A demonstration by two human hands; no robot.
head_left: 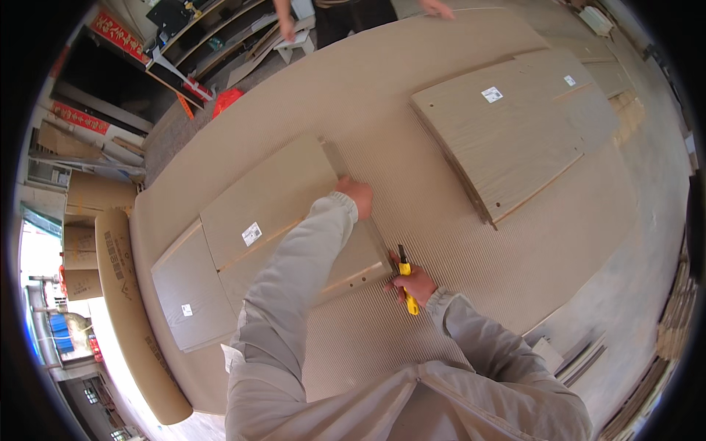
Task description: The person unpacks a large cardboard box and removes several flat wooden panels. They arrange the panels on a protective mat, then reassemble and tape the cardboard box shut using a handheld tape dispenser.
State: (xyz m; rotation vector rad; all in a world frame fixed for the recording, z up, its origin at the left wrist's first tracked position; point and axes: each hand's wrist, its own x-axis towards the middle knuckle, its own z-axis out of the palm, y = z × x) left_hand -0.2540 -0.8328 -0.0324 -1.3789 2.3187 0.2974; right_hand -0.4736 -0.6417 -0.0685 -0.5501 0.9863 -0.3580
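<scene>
My left hand (356,198) is at the right edge of a stack of flat grey-brown panels (283,180), its fingers curled over that edge and partly hidden. My right hand (415,285) is closed around a yellow utility knife (405,270), its dark tip pointing away from me, beside the near right corner of the stack. White labels (252,234) mark the panels. A smaller grey panel (187,279) lies against the stack's left end. Under everything spreads a large sheet of ribbed brown corrugated cardboard (426,220).
Another stack of panels (515,132) lies on the cardboard at the right. A big cardboard roll (136,323) stands along the left edge. Across the far side is another person (353,18), hands hanging down. Shelves (209,37) and a red bag (226,101) are behind.
</scene>
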